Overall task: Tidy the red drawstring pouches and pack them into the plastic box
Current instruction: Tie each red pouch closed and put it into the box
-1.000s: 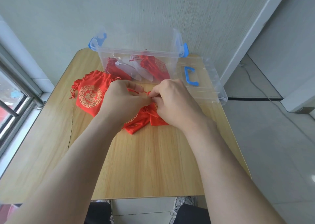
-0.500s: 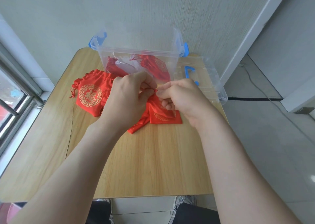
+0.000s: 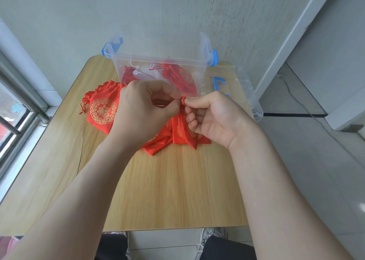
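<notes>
A red drawstring pouch point(image 3: 184, 135) with gold print hangs from both hands above the wooden table point(image 3: 167, 190), its lower edge on the wood. My left hand point(image 3: 142, 113) pinches its red cord on the left. My right hand point(image 3: 213, 117) pinches the gathered neck and knot on the right. Another red pouch point(image 3: 100, 109) with a gold round emblem lies flat to the left, partly behind my left hand. More red cloth point(image 3: 156, 144) lies under the held pouch. The clear plastic box point(image 3: 158, 62) with blue latches stands at the back and holds red pouches point(image 3: 181, 76).
The box's clear lid point(image 3: 237, 87) with a blue handle lies flat right of the box, reaching the table's right edge. A wall stands right behind the box. A window frame point(image 3: 17, 105) runs along the left. My knees and a shoe show below the table's front edge.
Both hands have risen and drawn slightly apart, lifting the pouch's neck off the table and pulling it tight. My right hand has turned palm towards me. The other pouches have not moved.
</notes>
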`<state>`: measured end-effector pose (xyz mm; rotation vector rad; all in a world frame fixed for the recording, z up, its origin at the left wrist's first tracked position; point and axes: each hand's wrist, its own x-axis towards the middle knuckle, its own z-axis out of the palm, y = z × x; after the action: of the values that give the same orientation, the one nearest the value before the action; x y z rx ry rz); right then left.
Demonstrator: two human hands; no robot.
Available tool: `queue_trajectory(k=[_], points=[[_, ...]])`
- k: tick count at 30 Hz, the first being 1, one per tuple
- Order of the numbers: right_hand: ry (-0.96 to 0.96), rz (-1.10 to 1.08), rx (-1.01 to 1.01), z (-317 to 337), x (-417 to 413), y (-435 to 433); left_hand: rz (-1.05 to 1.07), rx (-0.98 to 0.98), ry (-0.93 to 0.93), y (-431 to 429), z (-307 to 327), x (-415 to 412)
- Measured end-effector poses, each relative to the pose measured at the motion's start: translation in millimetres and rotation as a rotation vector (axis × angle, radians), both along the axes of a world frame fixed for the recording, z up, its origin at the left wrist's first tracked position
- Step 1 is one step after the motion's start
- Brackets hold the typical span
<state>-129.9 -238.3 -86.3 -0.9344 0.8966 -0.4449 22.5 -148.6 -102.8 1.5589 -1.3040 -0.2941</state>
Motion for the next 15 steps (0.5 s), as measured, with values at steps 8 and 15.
queue_trajectory(k=[8,15], points=[[0.040,-0.053,-0.066,-2.6,2.8,-1.8,0.001,-0.032,-0.115,0.4,-4.2,1.5],[0.215,-0.066,-0.277,-2.9,3.6,-0.6,0.003,-0.023,-0.266,-0.6,-6.5,3.1]])
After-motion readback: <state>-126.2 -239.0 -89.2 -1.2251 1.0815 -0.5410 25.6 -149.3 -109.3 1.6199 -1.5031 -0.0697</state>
